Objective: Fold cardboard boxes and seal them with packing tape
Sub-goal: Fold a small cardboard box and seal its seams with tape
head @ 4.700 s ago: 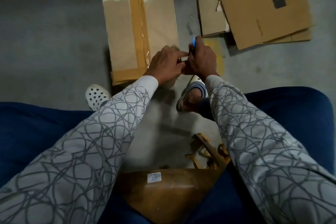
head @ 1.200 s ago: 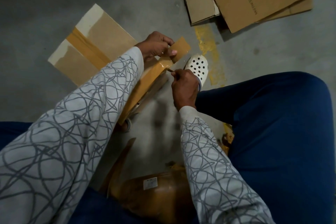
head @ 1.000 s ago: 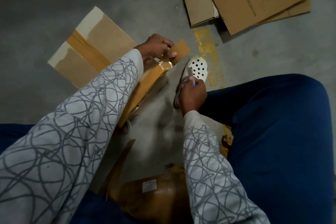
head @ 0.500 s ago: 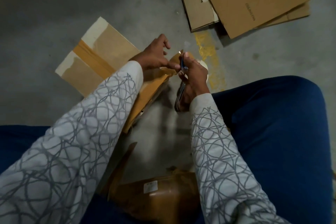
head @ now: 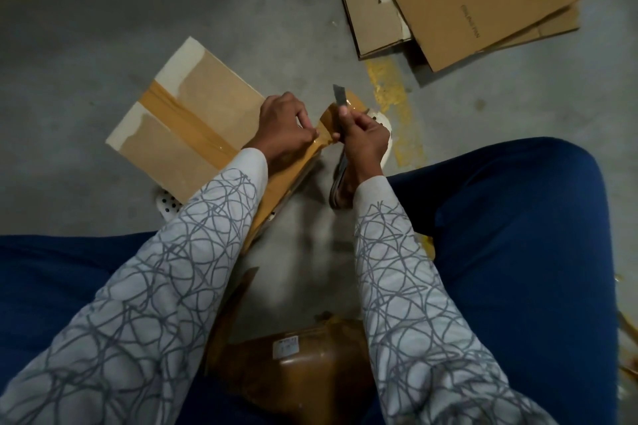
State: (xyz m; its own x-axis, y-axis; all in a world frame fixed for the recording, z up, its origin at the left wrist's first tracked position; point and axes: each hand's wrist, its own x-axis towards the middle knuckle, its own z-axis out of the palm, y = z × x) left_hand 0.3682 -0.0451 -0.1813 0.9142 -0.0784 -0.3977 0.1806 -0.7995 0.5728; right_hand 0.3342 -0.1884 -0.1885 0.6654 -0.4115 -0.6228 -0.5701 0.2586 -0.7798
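Seated over a concrete floor [head: 103, 10], a person trims tape [head: 328, 119] on a box [head: 200, 107]. The right hand [head: 366, 140], down by a white shoe [head: 386, 130] a second ago, has come up with its fingers wrapped round a cutter [head: 337, 98], the thin grey blade against the glossy brown tail. The left hand [head: 284, 129] pinches that tail taut at the box's corner. The flat, matte cardboard box lies on the floor under the left hand. One cut likely finishes this seal.

A grey concrete floor [head: 103, 10] bears a yellow paint streak [head: 392, 93] just beside a white perforated clog [head: 386, 135].
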